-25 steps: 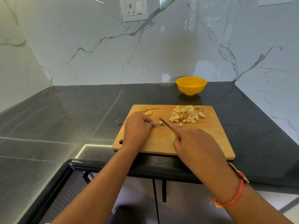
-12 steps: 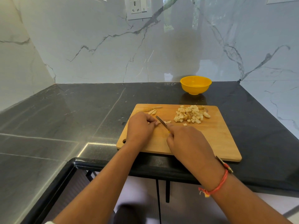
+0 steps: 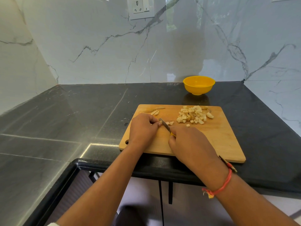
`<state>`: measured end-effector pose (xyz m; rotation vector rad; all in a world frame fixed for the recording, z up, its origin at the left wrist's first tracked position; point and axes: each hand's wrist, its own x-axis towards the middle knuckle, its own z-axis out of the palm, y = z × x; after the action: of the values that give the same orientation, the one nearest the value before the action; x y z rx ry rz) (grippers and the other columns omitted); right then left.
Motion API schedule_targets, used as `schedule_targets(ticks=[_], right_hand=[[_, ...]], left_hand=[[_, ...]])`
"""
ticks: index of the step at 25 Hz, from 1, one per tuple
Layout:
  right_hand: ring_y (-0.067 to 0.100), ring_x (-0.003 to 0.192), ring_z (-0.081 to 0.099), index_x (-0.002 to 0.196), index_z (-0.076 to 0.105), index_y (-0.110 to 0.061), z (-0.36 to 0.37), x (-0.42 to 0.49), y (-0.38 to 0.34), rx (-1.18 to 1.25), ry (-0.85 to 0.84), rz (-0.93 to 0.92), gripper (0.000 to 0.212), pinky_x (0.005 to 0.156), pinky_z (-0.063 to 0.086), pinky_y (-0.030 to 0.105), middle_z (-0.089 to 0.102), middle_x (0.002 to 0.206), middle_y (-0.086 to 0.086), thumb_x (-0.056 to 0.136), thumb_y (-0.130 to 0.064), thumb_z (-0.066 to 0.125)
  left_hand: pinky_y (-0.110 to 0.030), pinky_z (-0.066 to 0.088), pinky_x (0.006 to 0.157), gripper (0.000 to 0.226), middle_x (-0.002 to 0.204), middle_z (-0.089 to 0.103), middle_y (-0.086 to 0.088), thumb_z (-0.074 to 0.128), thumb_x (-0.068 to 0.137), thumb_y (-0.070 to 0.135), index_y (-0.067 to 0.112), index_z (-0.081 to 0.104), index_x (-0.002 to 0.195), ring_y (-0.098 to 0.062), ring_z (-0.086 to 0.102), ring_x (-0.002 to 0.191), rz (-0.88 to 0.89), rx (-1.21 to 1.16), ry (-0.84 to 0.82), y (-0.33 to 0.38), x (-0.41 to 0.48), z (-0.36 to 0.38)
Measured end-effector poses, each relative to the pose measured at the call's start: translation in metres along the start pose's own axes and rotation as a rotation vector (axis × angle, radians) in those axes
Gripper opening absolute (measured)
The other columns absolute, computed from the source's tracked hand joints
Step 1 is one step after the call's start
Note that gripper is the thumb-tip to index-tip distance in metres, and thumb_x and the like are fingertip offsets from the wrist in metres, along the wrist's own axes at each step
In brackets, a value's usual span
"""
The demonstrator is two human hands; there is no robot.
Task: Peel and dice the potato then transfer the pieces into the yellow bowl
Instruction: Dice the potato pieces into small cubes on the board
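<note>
A wooden cutting board (image 3: pixel 216 141) lies on the dark counter. A heap of diced potato pieces (image 3: pixel 193 115) sits at its far right part. My left hand (image 3: pixel 143 129) pinches a small potato piece (image 3: pixel 160 122) against the board, mostly hidden under my fingers. My right hand (image 3: pixel 190 144) grips a knife (image 3: pixel 164 124) with a yellow handle; the blade rests just right of my left fingertips. A few fresh dice (image 3: pixel 170 123) lie beside the blade. The yellow bowl (image 3: pixel 198 85) stands behind the board near the wall and looks empty.
Potato peel strips and offcuts (image 3: pixel 154 110) lie at the board's far left corner. The black counter (image 3: pixel 81 115) runs left and wraps around a corner. A marble wall with a socket plate (image 3: pixel 140 7) backs it. The counter's front edge is right below my wrists.
The knife and my right hand have shifted left toward my left fingertips, leaving a few new dice to the blade's right. The view has drifted slightly.
</note>
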<state>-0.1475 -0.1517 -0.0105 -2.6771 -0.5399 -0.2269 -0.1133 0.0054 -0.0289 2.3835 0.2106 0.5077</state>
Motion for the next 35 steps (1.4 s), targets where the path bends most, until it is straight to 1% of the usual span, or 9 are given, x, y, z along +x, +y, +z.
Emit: schedule_targets(ticks=[2,7,12,16,19,22,29,32,35], right_hand=[[0.019,0.079,0.059,0.133,0.056,-0.034,-0.005,-0.009,0.004,-0.033,0.001,0.013,0.038,0.067,0.052,0.036,0.063,0.088,-0.001,0.098,-0.028,0.04],[0.018,0.088,0.061,0.148,0.037,-0.046,-0.019,-0.023,0.012,-0.097,0.033,0.048,0.049,0.072,0.054,0.036,0.065,0.103,-0.004,0.102,-0.029,0.036],[0.013,0.078,0.059,0.143,0.045,-0.044,-0.031,-0.027,0.025,-0.037,0.086,0.057,0.045,0.066,0.052,0.032,0.063,0.091,-0.008,0.1,-0.032,0.039],[0.009,0.075,0.057,0.143,0.048,-0.042,-0.034,-0.023,0.039,0.074,0.006,0.125,0.046,0.066,0.053,0.031,0.062,0.092,-0.01,0.098,-0.034,0.042],[0.006,0.07,0.055,0.143,0.05,-0.042,-0.038,-0.02,0.048,0.163,-0.061,0.133,0.045,0.056,0.044,0.025,0.06,0.091,-0.012,0.099,-0.033,0.044],[0.005,0.065,0.053,0.144,0.047,-0.041,-0.042,-0.018,0.056,0.184,-0.016,0.151,0.045,0.052,0.036,0.021,0.055,0.08,-0.016,0.1,-0.033,0.043],[0.006,0.068,0.055,0.147,0.045,-0.037,-0.036,-0.014,0.052,0.185,0.105,0.14,0.045,0.06,0.048,0.022,0.06,0.087,-0.013,0.101,-0.036,0.043],[0.005,0.068,0.054,0.146,0.046,-0.037,-0.028,-0.01,0.049,0.191,0.139,0.123,0.045,0.058,0.045,0.022,0.059,0.087,-0.014,0.101,-0.037,0.044],[0.007,0.071,0.058,0.142,0.052,-0.034,-0.019,0.0,0.04,0.178,0.13,0.073,0.043,0.065,0.055,0.031,0.066,0.088,-0.011,0.1,-0.036,0.044]], left_hand=[[-0.014,0.043,0.071,0.009,0.084,0.066,0.015,0.071,0.091,0.027,0.022,0.077,0.095,0.001,0.058,0.079,0.003,0.002,0.004,0.0,0.0,0.001],[-0.016,0.048,0.075,0.007,0.086,0.064,0.017,0.07,0.091,0.028,0.025,0.074,0.096,0.003,0.056,0.079,0.012,0.013,0.002,0.002,-0.002,0.0],[-0.012,0.038,0.065,0.024,0.089,0.064,0.015,0.074,0.087,0.034,0.026,0.073,0.11,-0.001,0.054,0.077,0.05,0.024,-0.09,0.007,-0.001,0.0],[-0.01,0.04,0.063,0.032,0.09,0.068,0.012,0.077,0.083,0.037,0.024,0.073,0.112,-0.002,0.058,0.078,0.052,0.028,-0.127,0.017,0.002,0.009],[-0.009,0.042,0.065,0.03,0.091,0.071,0.01,0.079,0.082,0.036,0.022,0.075,0.108,-0.001,0.06,0.079,0.067,0.031,-0.106,0.02,0.007,0.015],[-0.01,0.042,0.064,0.027,0.09,0.072,0.009,0.079,0.082,0.035,0.021,0.076,0.105,0.0,0.059,0.077,0.075,0.04,-0.125,0.026,0.013,0.019],[-0.017,0.04,0.064,0.026,0.092,0.073,0.005,0.08,0.082,0.033,0.019,0.077,0.103,-0.002,0.054,0.072,0.121,0.027,-0.133,0.045,0.018,0.038],[-0.013,0.038,0.065,0.04,0.104,0.069,0.007,0.08,0.081,0.038,0.022,0.071,0.117,-0.004,0.055,0.081,0.092,0.022,-0.106,0.034,0.021,0.026],[-0.021,0.046,0.08,0.035,0.11,0.068,0.006,0.076,0.086,0.032,0.021,0.07,0.119,-0.012,0.061,0.097,0.053,0.07,0.024,0.009,0.034,0.003]])
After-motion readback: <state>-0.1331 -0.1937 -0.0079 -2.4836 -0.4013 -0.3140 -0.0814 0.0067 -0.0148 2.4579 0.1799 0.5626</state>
